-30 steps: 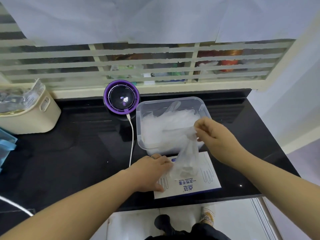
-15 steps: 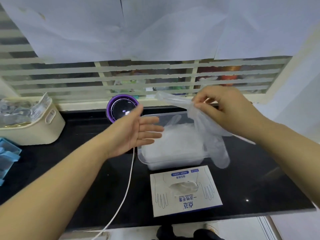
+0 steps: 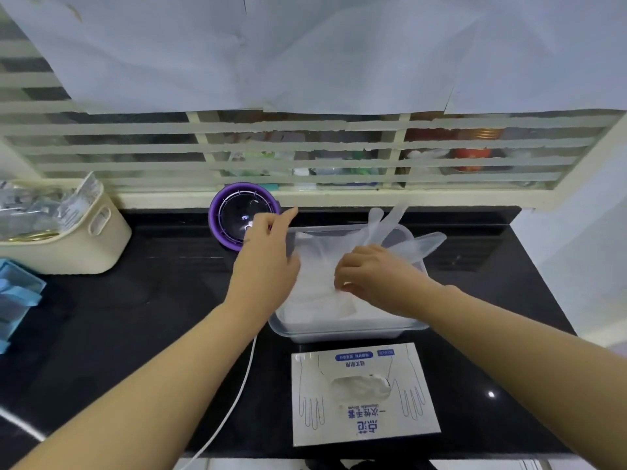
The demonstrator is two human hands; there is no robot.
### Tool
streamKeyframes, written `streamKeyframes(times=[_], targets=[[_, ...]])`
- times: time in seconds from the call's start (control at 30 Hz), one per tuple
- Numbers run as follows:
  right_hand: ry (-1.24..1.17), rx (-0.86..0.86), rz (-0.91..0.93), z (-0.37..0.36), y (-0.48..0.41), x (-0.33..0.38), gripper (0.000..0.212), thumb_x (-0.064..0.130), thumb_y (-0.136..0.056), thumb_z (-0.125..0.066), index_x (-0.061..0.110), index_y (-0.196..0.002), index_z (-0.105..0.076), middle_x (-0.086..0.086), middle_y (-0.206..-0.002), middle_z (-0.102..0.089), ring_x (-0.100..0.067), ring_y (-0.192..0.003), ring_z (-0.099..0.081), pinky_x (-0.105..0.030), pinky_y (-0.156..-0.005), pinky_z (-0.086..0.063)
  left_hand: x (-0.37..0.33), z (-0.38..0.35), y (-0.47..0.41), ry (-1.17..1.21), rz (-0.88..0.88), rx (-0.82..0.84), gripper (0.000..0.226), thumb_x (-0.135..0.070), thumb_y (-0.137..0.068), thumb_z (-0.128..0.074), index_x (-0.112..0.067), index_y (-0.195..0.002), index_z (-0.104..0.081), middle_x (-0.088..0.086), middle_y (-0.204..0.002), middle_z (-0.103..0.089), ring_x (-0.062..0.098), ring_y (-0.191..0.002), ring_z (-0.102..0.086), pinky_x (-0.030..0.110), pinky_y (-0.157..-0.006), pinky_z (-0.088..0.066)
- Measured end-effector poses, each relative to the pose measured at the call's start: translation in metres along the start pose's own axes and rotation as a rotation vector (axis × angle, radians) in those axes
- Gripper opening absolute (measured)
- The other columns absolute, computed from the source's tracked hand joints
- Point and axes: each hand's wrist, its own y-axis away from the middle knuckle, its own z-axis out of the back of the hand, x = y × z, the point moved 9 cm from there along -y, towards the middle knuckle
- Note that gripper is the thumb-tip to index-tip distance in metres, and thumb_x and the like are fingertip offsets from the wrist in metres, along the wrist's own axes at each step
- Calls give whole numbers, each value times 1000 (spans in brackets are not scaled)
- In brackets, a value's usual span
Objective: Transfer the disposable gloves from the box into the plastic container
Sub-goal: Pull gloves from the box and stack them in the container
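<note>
A clear plastic container (image 3: 346, 330) stands on the black counter, holding a pile of thin translucent gloves. My right hand (image 3: 373, 279) is over the container and pinches the cuff of one glove (image 3: 400, 235), whose fingers stick out past the container's far right rim. My left hand (image 3: 268, 256) lies with straight fingers on the glove pile at the container's left side. The white glove box (image 3: 363, 395) lies flat in front of the container, with glove material showing in its oval opening.
A purple round device (image 3: 237, 215) with a white cable (image 3: 237, 398) sits behind the container on the left. A cream basket (image 3: 68, 235) of packets stands at far left, a blue object (image 3: 17, 296) beside it. The counter's front edge is just below the box.
Both hands came down from above the counter into the container. The glove held up by my right hand now lies over the pile, and my left hand rests on it.
</note>
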Motion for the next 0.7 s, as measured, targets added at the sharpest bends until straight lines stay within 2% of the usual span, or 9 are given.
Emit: streamKeyframes(times=[0.03, 0.1, 0.17, 0.23, 0.37, 0.43, 0.5, 0.6, 0.7], targets=[[-18, 15, -10, -7, -3, -2, 10, 17, -87, -67, 17, -97, -70, 0, -98, -68, -23, -90, -60, -39, -82, -50, -12, 1, 1, -91, -122, -35, 56, -13, -92, -58, -22, -143, -40, -1, -126, -41, 14, -99, -52, 24, -80, -50], [-67, 68, -45, -23, -8, -7, 14, 19, -92, -61, 17, -103, -69, 0, -105, -66, -22, -95, -57, -39, -88, -46, -31, -20, 3, -160, -283, 118, 44, -16, -95, -54, -23, -138, -46, -2, -131, -42, 15, -105, -53, 27, -85, -51], [-103, 154, -74, -40, -9, -9, 20, 20, -95, -55, 18, -111, -67, 1, -116, -64, -19, -102, -53, -36, -94, -42, -23, -61, 2, -236, -245, 424, 45, -21, -98, -51, -25, -141, -42, -5, -142, -37, 17, -119, -50, 32, -95, -48], [-176, 216, -112, -50, -7, -11, 25, 21, -96, -54, 20, -119, -64, 3, -124, -61, -18, -111, -51, -34, -99, -39, -9, -92, 3, -300, -167, 633, 49, -21, -96, -55, -24, -143, -39, -3, -146, -36, 20, -127, -45, 36, -102, -43], [-326, 212, -257, -46, 2, -30, 38, 28, -95, -55, 25, -133, -54, 6, -133, -56, -13, -122, -47, -26, -105, -33, 6, -123, 3, -404, -137, 767, 57, -22, -94, -59, -22, -145, -36, 4, -139, -43, 25, -118, -51, 39, -97, -45], [-330, 211, -380, -47, 9, -50, 40, 28, -96, -53, 24, -136, -50, 4, -138, -52, -14, -128, -44, -27, -109, -30, 11, -131, 2, -527, -146, 817, 58, -24, -94, -57, -20, -148, -33, 6, -140, -41, 28, -119, -52, 39, -95, -47], [-242, 310, -461, -57, 16, -63, 42, 22, -98, -50, 20, -139, -45, 0, -142, -48, -20, -131, -39, -33, -111, -29, 14, -138, 3, -639, -149, 851, 53, -23, -96, -54, -18, -145, -37, 7, -138, -41, 29, -119, -52, 40, -93, -48], [85, 533, -416, -77, 20, -62, 39, 24, -96, -52, 14, -133, -48, -8, -134, -50, -27, -123, -39, -38, -104, -32, 15, -146, 4, -791, -179, 847, 44, -22, -97, -50, -17, -141, -43, 7, -134, -44, 28, -119, -53, 38, -92, -44], [359, 603, -389, -84, 19, -64, 39, 33, -91, -59, 13, -125, -54, -10, -130, -49, -30, -124, -35, -43, -104, -28, 17, -149, 6, -969, -205, 850, 43, -30, -96, -53, -18, -136, -47, 7, -133, -48, 25, -122, -50, 40, -106, -30]])
